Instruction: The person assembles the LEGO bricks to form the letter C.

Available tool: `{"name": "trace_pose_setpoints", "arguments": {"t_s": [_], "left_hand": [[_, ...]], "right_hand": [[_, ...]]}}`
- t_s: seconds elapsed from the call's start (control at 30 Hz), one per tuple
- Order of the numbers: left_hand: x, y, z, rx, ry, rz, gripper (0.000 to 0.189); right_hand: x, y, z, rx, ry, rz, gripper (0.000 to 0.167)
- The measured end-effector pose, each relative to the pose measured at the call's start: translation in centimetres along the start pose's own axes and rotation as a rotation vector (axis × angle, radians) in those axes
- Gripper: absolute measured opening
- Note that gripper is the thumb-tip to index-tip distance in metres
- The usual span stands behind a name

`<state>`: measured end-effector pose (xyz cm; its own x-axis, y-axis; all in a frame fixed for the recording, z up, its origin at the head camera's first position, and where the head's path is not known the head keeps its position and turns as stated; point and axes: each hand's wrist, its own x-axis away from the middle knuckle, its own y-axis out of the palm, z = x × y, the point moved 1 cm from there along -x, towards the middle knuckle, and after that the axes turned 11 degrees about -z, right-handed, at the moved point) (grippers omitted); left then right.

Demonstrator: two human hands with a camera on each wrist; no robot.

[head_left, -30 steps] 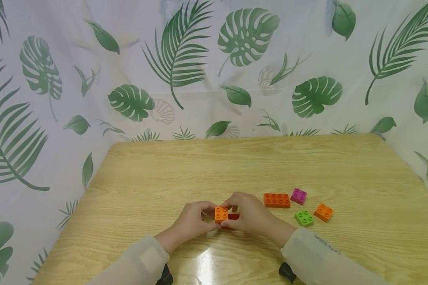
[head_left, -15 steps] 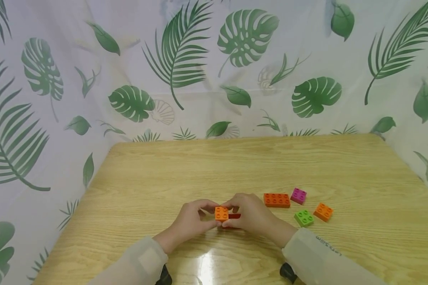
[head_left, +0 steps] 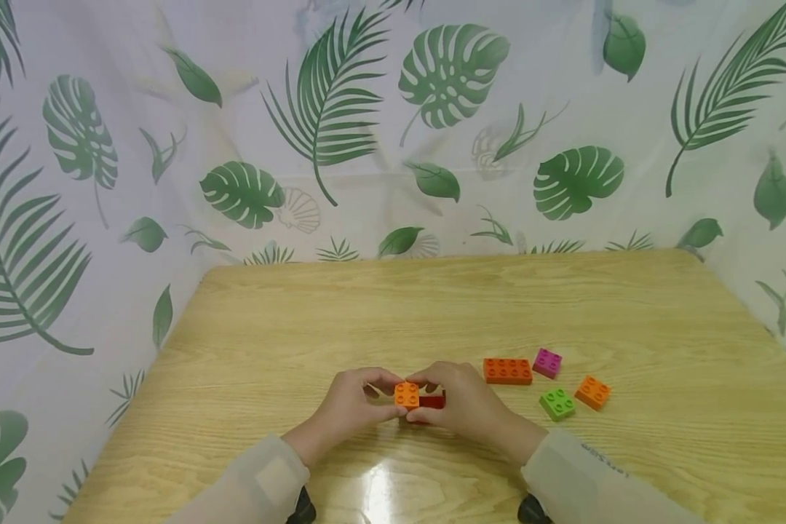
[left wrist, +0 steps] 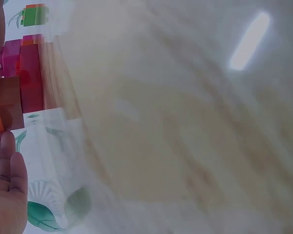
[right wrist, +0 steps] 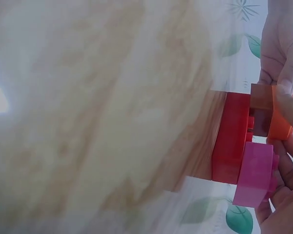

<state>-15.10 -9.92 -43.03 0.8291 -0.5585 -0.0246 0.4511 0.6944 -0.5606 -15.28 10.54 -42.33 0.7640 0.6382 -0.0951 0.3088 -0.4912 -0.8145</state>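
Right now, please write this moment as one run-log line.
left hand, right hand: pinch orange brick | under it: brown brick | pink brick: on red brick

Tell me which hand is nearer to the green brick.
Right. The right hand, at the right of the held orange brick, is left of the green brick with a gap between; the left hand, at the orange brick's other side, is farther left.
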Motion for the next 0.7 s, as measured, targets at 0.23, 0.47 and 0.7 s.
{"name": "trace_pose_setpoints", "arguments": {"t_s": [0.23, 0.47, 0.7], "left_hand": [[0.1, -0.1, 0.1, 0.004, -0.004, -0.01, 0.029], [0.2, 0.0, 0.2, 0.007, -0.02, -0.01, 0.03], [0.1, 0.1, 0.2, -0.004, -0.012, -0.008, 0.03]], "right_hand": [[1.0, -0.3, 0.8, -0.096, -0.011, -0.005, 0.056], [3.1, -1.5, 2.1, -0.095, -0.035, 0.072, 0.052], [5.4, -3.1, 4.1, -0.043, -0.103, 0.248, 0.05]]}}
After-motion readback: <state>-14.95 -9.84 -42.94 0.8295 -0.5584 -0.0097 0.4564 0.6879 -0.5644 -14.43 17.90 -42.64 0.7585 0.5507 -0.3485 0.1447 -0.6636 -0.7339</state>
